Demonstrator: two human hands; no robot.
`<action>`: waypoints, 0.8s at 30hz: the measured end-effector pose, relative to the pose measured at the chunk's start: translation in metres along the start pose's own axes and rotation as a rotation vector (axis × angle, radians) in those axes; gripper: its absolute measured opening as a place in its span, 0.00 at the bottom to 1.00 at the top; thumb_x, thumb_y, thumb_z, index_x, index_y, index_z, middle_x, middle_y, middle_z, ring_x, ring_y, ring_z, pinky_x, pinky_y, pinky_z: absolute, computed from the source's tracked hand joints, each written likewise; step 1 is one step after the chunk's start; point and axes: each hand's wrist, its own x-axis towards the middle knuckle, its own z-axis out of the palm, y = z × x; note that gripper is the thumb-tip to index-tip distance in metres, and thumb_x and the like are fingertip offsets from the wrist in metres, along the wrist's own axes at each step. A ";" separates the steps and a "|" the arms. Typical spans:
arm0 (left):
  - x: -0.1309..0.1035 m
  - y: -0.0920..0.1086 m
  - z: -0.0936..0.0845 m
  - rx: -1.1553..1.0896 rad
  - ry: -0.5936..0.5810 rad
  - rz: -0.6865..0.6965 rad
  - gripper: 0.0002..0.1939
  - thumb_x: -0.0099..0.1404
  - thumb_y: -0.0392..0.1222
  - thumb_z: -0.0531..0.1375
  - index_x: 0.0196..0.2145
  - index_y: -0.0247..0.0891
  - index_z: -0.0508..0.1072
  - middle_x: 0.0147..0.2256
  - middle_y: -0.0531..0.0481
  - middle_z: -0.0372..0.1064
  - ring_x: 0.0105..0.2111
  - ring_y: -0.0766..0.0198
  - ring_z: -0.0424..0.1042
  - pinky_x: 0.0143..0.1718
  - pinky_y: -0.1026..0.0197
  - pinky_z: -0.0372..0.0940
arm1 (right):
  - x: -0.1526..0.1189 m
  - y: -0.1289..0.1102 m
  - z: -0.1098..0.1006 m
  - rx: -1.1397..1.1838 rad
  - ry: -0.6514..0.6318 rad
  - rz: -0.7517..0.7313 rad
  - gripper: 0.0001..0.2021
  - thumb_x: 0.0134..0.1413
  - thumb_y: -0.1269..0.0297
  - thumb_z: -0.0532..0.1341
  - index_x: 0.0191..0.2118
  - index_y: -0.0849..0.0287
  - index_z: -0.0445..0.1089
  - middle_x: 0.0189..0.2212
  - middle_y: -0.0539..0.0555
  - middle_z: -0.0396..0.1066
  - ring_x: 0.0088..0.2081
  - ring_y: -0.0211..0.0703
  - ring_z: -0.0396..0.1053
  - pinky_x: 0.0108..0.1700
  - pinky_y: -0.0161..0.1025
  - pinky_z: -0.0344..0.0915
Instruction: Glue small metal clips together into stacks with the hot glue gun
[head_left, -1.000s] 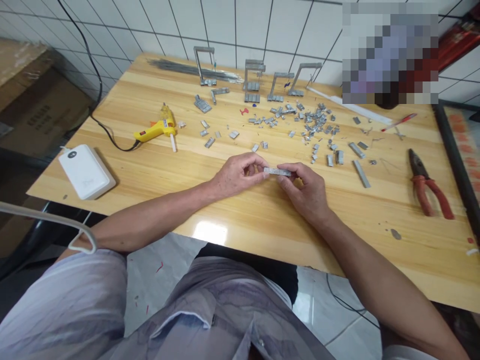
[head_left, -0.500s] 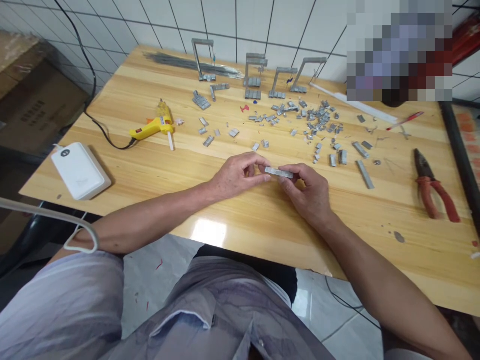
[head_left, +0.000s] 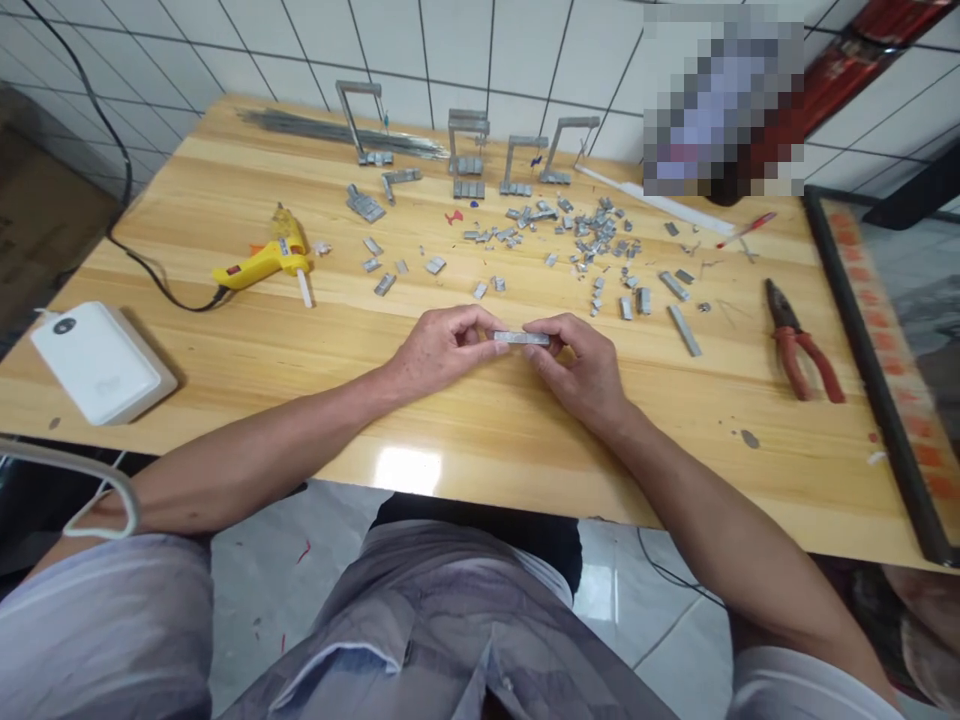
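A short flat grey bar (head_left: 520,338) is held level between my two hands, just above the wooden table (head_left: 480,420). My left hand (head_left: 446,350) pinches its left end between thumb and fingertips. At its right end, my right hand (head_left: 581,365) grips it the same way. Beyond the hands lie small loose grey pieces (head_left: 600,235), scattered across the table. Several grey upright frames on slatted bases stand behind them, one of them a hook-shaped stand (head_left: 517,165) with a small blue bit hanging from it.
A yellow glue gun (head_left: 262,262) and a white box-shaped device (head_left: 101,365) lie to the left. Red-handled pliers (head_left: 799,345) rest at the right, near a dark-edged frame (head_left: 877,390). Thin grey rods (head_left: 337,132) lie along the back, beside the tiled wall.
The view has swung to the right, so things on the table appear further left. Both hands keep the bar; it now looks more level and its broad face shows more evenly.
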 end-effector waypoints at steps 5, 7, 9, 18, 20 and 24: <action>0.000 0.001 0.000 0.004 -0.009 0.002 0.15 0.66 0.54 0.71 0.39 0.38 0.83 0.22 0.55 0.65 0.22 0.70 0.59 0.22 0.66 0.53 | 0.000 0.000 0.000 -0.010 -0.021 0.021 0.06 0.67 0.58 0.65 0.44 0.51 0.78 0.34 0.52 0.78 0.34 0.44 0.73 0.39 0.43 0.71; 0.001 0.000 0.000 0.021 -0.027 0.004 0.15 0.67 0.53 0.70 0.40 0.38 0.83 0.22 0.56 0.65 0.22 0.70 0.60 0.22 0.66 0.54 | 0.000 0.001 0.000 -0.013 -0.022 0.031 0.08 0.68 0.56 0.64 0.45 0.51 0.78 0.34 0.53 0.78 0.34 0.45 0.73 0.38 0.43 0.71; 0.002 0.000 0.001 0.053 -0.047 0.021 0.16 0.66 0.52 0.71 0.43 0.38 0.82 0.23 0.56 0.65 0.22 0.70 0.61 0.23 0.66 0.56 | 0.000 0.002 0.000 -0.016 -0.022 0.028 0.09 0.69 0.54 0.64 0.44 0.52 0.78 0.33 0.53 0.77 0.33 0.44 0.73 0.38 0.43 0.71; 0.003 -0.004 0.005 0.163 -0.039 0.206 0.16 0.68 0.53 0.70 0.46 0.39 0.81 0.34 0.51 0.76 0.26 0.69 0.68 0.29 0.65 0.62 | 0.000 0.001 0.002 -0.006 -0.075 -0.030 0.10 0.70 0.54 0.63 0.44 0.51 0.79 0.34 0.53 0.79 0.35 0.44 0.73 0.39 0.42 0.71; 0.003 -0.005 0.006 0.172 -0.019 0.228 0.16 0.68 0.53 0.70 0.45 0.39 0.81 0.33 0.51 0.76 0.26 0.69 0.68 0.29 0.65 0.62 | 0.000 0.002 0.003 -0.007 -0.079 -0.041 0.08 0.69 0.55 0.64 0.44 0.51 0.79 0.35 0.53 0.79 0.36 0.45 0.74 0.39 0.43 0.71; 0.003 -0.004 0.006 0.187 -0.018 0.217 0.14 0.69 0.52 0.68 0.44 0.39 0.82 0.33 0.50 0.78 0.26 0.68 0.69 0.30 0.65 0.62 | -0.001 0.005 0.003 -0.028 -0.093 -0.066 0.05 0.67 0.59 0.66 0.45 0.50 0.78 0.36 0.53 0.80 0.37 0.45 0.75 0.40 0.43 0.72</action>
